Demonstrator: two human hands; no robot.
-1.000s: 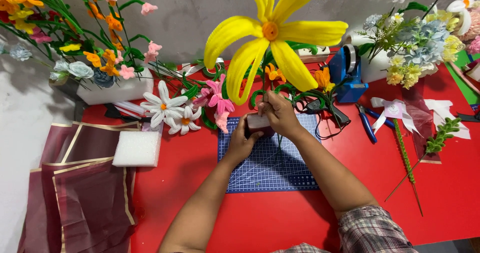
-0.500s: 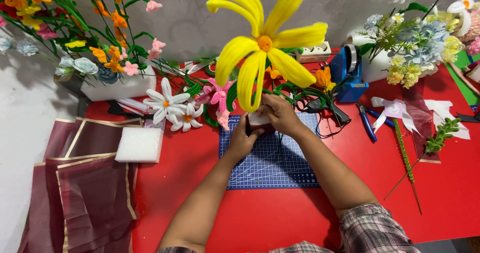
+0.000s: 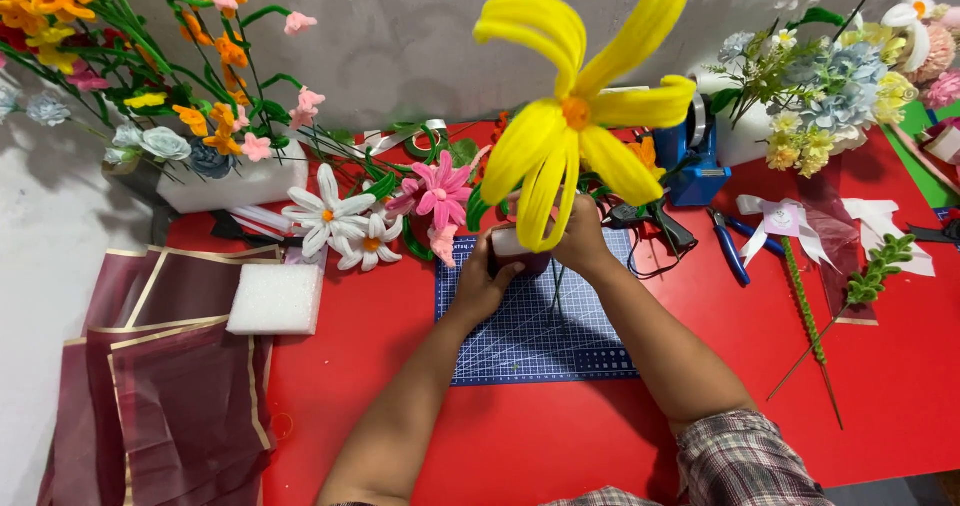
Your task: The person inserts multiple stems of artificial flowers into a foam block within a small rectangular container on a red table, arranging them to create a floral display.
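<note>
Both hands are meeting over the far edge of the blue cutting mat point(image 3: 540, 321), which is lying on the red surface point(image 3: 560, 436). The left hand point(image 3: 487, 281) is closing around a small white block point(image 3: 510, 243) with a dark base and steadying it from the side. The right hand point(image 3: 583, 238) is wrapping the block's other side, partly hidden behind the petals. A large yellow flower point(image 3: 575, 116) is rising above the block toward the camera; its stem is hidden, so I cannot tell whether it is planted in the block. Gripping from both sides is apparently keeping the block from tipping. Blue pliers point(image 3: 730, 246) are lying just right of the mat, and a white foam pad point(image 3: 277, 299) is sitting to the left, beside dark red wrapping sheets point(image 3: 170, 386).
</note>
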